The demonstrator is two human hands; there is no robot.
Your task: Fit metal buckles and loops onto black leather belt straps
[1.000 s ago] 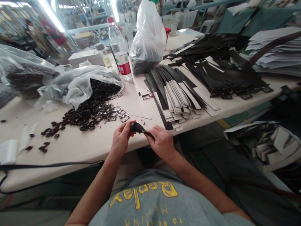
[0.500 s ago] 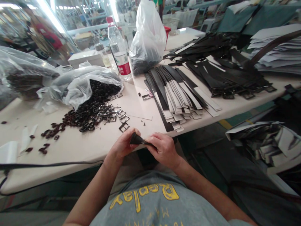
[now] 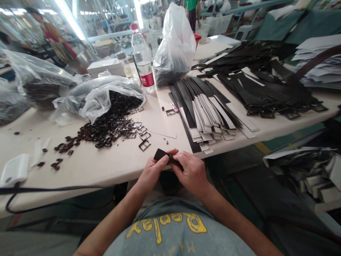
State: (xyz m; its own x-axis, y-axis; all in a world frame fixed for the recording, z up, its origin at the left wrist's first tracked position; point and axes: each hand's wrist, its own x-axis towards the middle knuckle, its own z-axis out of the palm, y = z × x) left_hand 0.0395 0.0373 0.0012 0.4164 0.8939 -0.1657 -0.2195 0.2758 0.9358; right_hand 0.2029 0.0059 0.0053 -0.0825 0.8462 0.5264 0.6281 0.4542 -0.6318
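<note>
A short stretch of dark strap (image 3: 161,154) shows between my hands at the table's front edge. My left hand (image 3: 156,168) pinches it, thumb on top, with its flat end sticking out to the upper left. Closed around the strap's other part is my right hand (image 3: 192,171); its fingers hide most of that part. Just beyond my left hand, several metal buckles (image 3: 144,144) lie beside a heap of dark rings (image 3: 103,133). A fanned stack of black and white strips (image 3: 205,110) lies beyond my right hand.
A water bottle (image 3: 145,67) and a white plastic bag (image 3: 174,49) stand at the back. Finished-looking dark straps with buckles (image 3: 255,92) are piled on the right. A black cable (image 3: 53,190) runs along the front left edge. People stand in the background.
My left hand has shifted its grip, its thumb now on top of the strap. The strap's end has turned from curled toward me to lying flatter. The view has shifted slightly.
</note>
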